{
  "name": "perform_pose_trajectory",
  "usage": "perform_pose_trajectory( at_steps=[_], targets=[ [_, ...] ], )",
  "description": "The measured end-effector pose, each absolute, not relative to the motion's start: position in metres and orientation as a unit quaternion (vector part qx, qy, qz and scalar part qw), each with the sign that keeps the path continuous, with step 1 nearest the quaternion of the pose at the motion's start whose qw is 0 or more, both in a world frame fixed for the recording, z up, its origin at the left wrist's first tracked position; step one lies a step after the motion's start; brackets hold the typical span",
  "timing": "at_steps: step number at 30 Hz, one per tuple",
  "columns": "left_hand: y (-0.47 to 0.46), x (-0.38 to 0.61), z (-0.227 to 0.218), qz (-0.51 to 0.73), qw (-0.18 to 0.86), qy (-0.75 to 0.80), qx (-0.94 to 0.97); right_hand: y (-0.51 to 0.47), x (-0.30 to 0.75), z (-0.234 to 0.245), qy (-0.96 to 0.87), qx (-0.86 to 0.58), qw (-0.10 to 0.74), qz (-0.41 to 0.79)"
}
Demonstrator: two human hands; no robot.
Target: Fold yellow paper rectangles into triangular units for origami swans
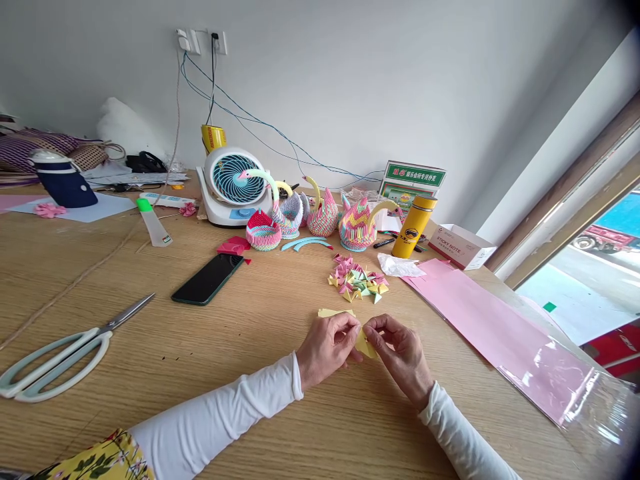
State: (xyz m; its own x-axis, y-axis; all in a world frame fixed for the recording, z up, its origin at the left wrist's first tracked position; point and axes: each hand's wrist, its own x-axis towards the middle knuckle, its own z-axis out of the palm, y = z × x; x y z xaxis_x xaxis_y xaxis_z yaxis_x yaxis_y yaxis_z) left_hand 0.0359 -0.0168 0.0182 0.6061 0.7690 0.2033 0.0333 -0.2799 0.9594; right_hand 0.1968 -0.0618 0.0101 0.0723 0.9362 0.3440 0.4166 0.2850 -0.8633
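Note:
A small piece of yellow paper [367, 345] is pinched between my two hands above the table's front middle. My left hand [331, 345] grips its left side with thumb and fingertips. On the other side, my right hand [399, 352] has thumb and forefinger closed on the paper. Part of the piece is hidden by my fingers. Just behind my left hand lies a yellow paper strip [336, 312]. Beyond the hands is a pile of folded paper triangles [357, 279] in pink, yellow and green.
Paper swans [357, 227] stand at the back beside a white fan [235, 183]. A phone [207, 279] and scissors [90, 343] lie to the left. A yellow bottle [415, 227], a sticky-note box [461, 245] and pink paper [505, 333] are on the right.

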Motion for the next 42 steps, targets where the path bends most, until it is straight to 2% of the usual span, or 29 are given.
perform_pose_trajectory(
  at_steps=[8,22,28,42],
  targets=[
    [-0.014,0.039,0.015,0.338,0.562,0.292,0.696,-0.061,0.194,0.008,-0.673,-0.527,0.502,0.130],
    [-0.015,0.039,0.020,0.392,0.520,0.309,0.693,-0.061,0.191,0.016,-0.742,-0.501,0.441,-0.062],
    [-0.018,0.043,0.022,0.396,0.589,0.329,0.623,-0.063,0.190,0.018,-0.754,-0.495,0.418,-0.105],
    [-0.017,0.042,0.026,0.415,0.647,0.324,0.552,-0.066,0.191,0.017,-0.763,-0.476,0.412,-0.150]
  ],
)
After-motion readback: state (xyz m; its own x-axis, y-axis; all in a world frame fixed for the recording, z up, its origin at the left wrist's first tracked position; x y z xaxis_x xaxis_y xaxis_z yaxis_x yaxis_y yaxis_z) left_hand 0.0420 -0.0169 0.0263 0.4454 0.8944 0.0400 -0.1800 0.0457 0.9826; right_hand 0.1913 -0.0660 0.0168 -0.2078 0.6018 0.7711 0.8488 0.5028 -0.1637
